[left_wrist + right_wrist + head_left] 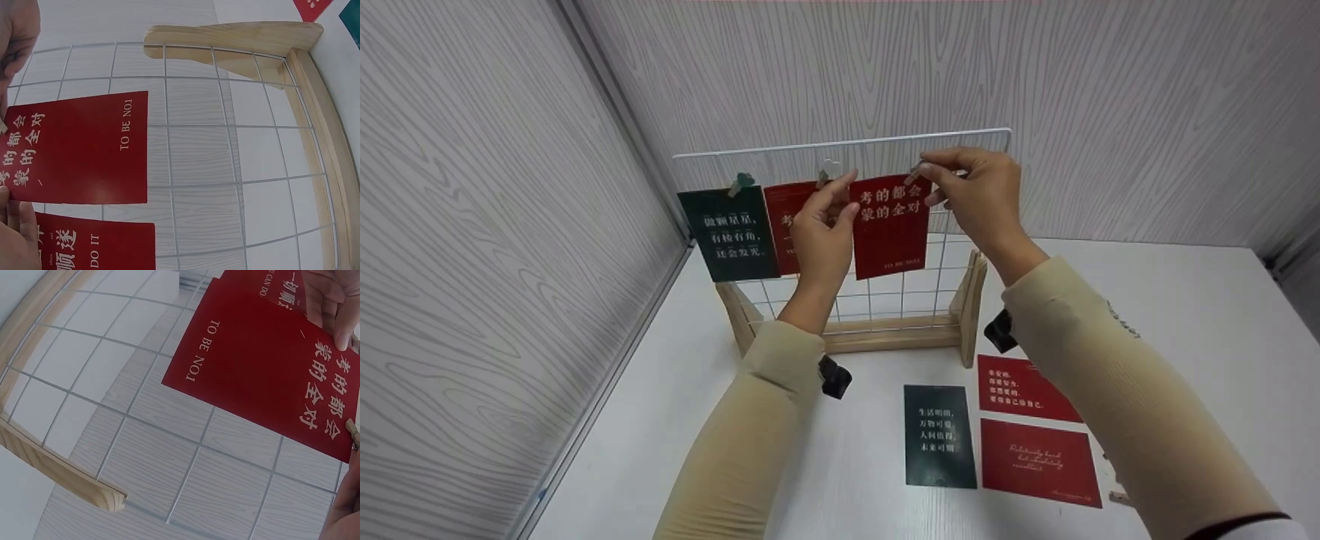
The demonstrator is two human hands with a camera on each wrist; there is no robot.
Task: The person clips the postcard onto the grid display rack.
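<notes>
My left hand [823, 238] pinches the left edge of a red card [891, 244] near its top, between thumb and fingers. The card hangs in front of a white wire grid rack [840, 142] with a wooden stand. At its upper right corner, my right hand [981, 191] holds a small wooden clip [352, 430] between thumb and fingertips. Left of this card, a second red card [781, 247] hangs partly behind my left hand, under a clip with a pale shape [830, 168]. A dark green card [731, 240] hangs farthest left from a clip with a green shape [744, 181].
On the white table [855, 442] lie another dark green card [937, 469] and two red cards, one upper [1005, 386] and one lower [1039, 480]. A wooden clip [1120, 498] lies beside them, partly near my right sleeve. Grey wood-grain walls [472, 187] stand behind and left.
</notes>
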